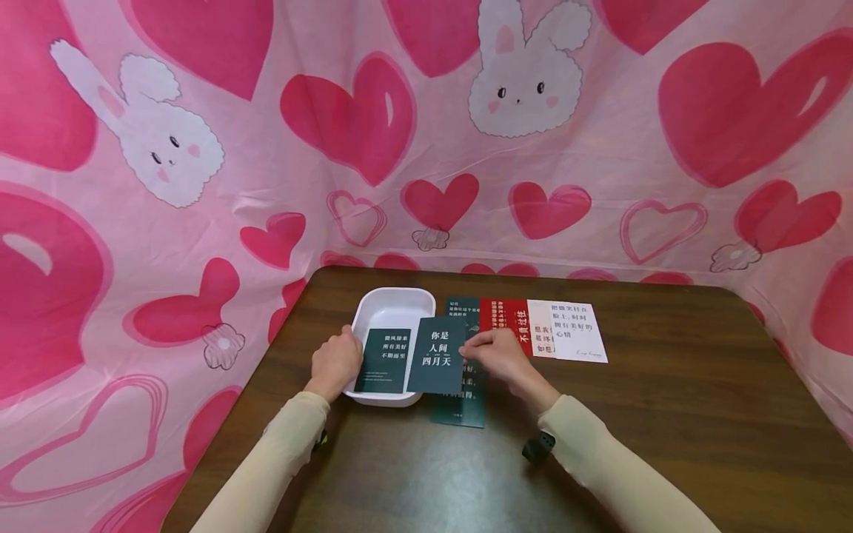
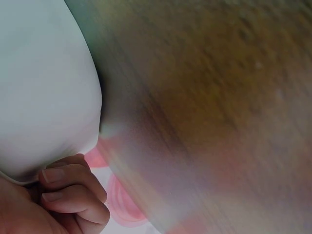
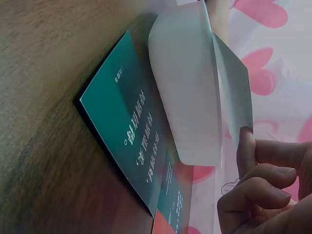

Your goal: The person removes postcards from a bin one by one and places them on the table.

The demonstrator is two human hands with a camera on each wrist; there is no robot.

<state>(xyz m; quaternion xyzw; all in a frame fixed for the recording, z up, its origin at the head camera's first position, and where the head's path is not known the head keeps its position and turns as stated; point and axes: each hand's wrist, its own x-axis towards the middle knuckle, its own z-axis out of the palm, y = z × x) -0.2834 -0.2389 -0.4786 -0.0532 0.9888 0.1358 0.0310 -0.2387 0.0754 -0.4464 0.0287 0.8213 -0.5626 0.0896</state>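
My left hand [image 1: 336,363] grips the left rim of a white plastic tray [image 1: 393,300]; in the left wrist view its curled fingers [image 2: 73,183] hook over the tray edge. A dark green card [image 1: 384,361] with white writing lies in the tray. Between thumb and forefinger, my right hand [image 1: 500,355] pinches the right edge of another dark green card [image 1: 436,374], which overlaps the tray's right rim. The right wrist view shows this card [image 3: 236,87] tilted above the rim, with my fingertips at its edge.
Right of the tray, more green cards [image 1: 460,414] lie on the brown wooden table [image 1: 666,414]. A red card [image 1: 503,314] and white cards [image 1: 580,333] continue the row to the right, partly overlapping. A pink heart-and-rabbit cloth [image 1: 440,148] hangs behind the table.
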